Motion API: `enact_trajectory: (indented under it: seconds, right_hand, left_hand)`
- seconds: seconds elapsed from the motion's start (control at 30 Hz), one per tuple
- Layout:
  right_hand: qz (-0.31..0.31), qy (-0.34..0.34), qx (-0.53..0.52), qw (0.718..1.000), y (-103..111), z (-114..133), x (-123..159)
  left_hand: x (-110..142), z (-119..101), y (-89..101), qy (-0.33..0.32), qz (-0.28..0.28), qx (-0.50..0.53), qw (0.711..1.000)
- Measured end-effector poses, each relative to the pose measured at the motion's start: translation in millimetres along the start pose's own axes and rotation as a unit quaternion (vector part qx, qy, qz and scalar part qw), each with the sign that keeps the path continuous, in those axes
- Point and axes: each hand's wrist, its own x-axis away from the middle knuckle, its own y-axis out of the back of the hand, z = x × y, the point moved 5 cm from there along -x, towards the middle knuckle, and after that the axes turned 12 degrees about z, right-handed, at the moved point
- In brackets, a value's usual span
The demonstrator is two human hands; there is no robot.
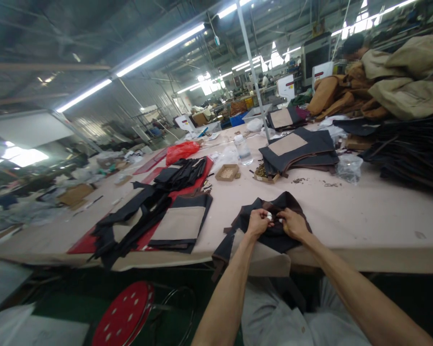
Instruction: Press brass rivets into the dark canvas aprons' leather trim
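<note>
My left hand (260, 222) and my right hand (292, 224) are close together over a dark cloth piece with a beige panel (269, 261). Both pinch its bunched-up middle, where a brown inner side shows. White coverings wrap some fingertips on each hand. Whether a small part sits between the fingers is too small to make out. The cloth lies at the table's near edge, and its beige panel hangs over that edge. Beyond it stand an open box of small pale pieces (227, 172) and a box of small brass-coloured pieces (262, 174).
Stacked dark cloth pieces (180, 223) lie on red sheeting to the left. More folded pieces (303, 149) and a tall dark pile (411, 154) are to the right. A clear bottle (242, 150) stands near a metal pole (254, 72). A red stool (124, 315) is below left.
</note>
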Motion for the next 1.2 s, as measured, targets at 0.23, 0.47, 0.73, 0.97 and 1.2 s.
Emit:
enact_trajectory:
  seconds: [0.23,0.47,0.73,0.97,1.2]
  right_hand:
    - [-0.011,-0.012,0.008,1.000,-2.9,1.8,0.3]
    - [-0.004,0.073,-0.241,0.968,0.0,-20.3,-3.3]
    - [0.016,0.044,-0.375,0.926,-12.5,-37.6,-12.6]
    - [0.046,0.073,-0.393,0.915,-9.1,-33.9,-12.3]
    - [0.051,0.095,-0.396,0.912,3.7,-28.4,-6.2]
  left_hand:
    - [3.5,-8.8,1.5,0.006,0.003,0.028,1.000]
    - [8.4,-19.3,7.8,0.016,-0.033,0.072,0.997]
    - [3.6,-29.4,-5.6,0.054,-0.046,0.104,0.992]
    - [4.3,-27.1,-16.7,0.085,-0.055,0.135,0.986]
    - [-2.1,-26.3,-31.1,0.117,-0.068,0.151,0.979]
